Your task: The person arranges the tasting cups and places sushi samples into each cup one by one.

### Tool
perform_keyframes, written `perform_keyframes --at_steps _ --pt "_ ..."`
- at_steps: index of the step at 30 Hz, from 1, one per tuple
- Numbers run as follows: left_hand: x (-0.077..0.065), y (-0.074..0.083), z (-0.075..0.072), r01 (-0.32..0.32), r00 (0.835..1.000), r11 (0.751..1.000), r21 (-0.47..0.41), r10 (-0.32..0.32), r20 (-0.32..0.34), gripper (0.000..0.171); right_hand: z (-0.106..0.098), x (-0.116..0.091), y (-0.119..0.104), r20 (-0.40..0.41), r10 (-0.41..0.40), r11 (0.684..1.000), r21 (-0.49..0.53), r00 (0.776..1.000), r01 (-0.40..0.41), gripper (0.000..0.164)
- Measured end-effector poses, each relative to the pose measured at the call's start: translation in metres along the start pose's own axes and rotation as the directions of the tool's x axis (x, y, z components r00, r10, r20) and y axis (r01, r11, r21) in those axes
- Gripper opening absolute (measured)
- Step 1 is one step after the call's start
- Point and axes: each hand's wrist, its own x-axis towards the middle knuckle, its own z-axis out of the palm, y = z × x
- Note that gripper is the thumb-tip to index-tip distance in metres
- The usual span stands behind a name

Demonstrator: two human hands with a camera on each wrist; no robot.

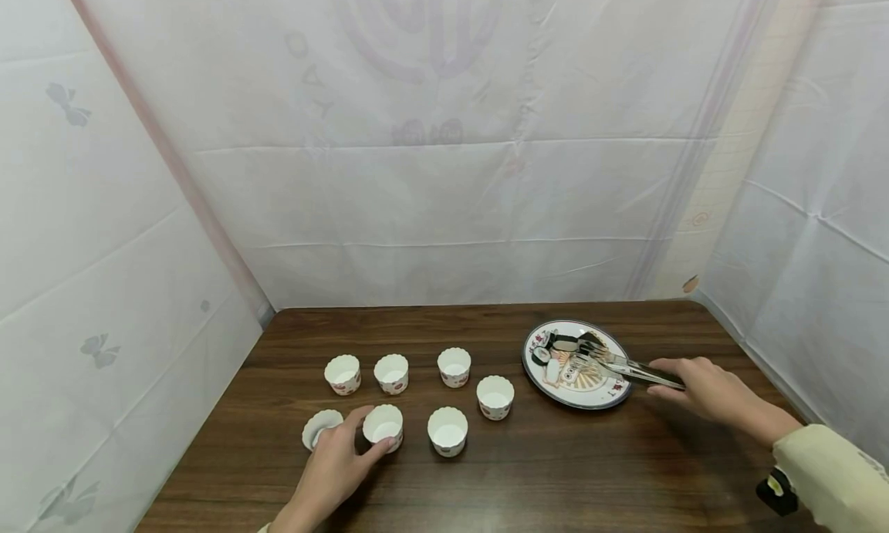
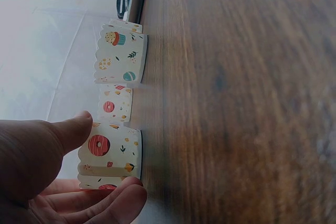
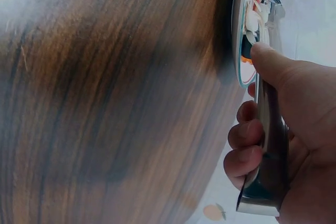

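My left hand holds a white paper baking cup by its side, thumb to the right and fingers to the left. In the left wrist view this baking cup shows a printed donut and stands upright on the table. My right hand grips metal tongs along their arms. The tongs' slotted heads reach over a round white plate with a dark rim and printed pattern. Small black-and-white pieces lie on it, too small to identify; I cannot tell whether the tongs pinch one.
Several similar paper cups stand about the left hand: one baking cup close on its left, another to the right, more behind. The brown wooden table meets white cloth walls at the back and sides.
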Motion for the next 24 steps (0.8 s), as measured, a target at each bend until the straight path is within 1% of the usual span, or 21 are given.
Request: perform_keyframes --at_steps 6,16,24 --pt "0.0006 -0.0002 0.001 -0.003 1.0 1.0 0.002 0.003 -0.005 0.053 0.0057 -0.0011 0.0009 -0.03 0.015 1.0 0.003 0.999 -0.015 0.054" --pt "0.0017 0.0003 0.0012 -0.011 1.0 1.0 -0.002 0.011 -0.021 0.052 0.0053 -0.0016 0.001 -0.056 0.027 0.999 -0.017 0.998 -0.028 0.053" --pt "0.0005 0.0008 0.0007 -0.016 1.0 1.0 0.003 0.016 -0.023 0.052 0.0056 -0.0026 0.0009 -0.081 0.005 0.999 -0.036 0.997 -0.008 0.051"
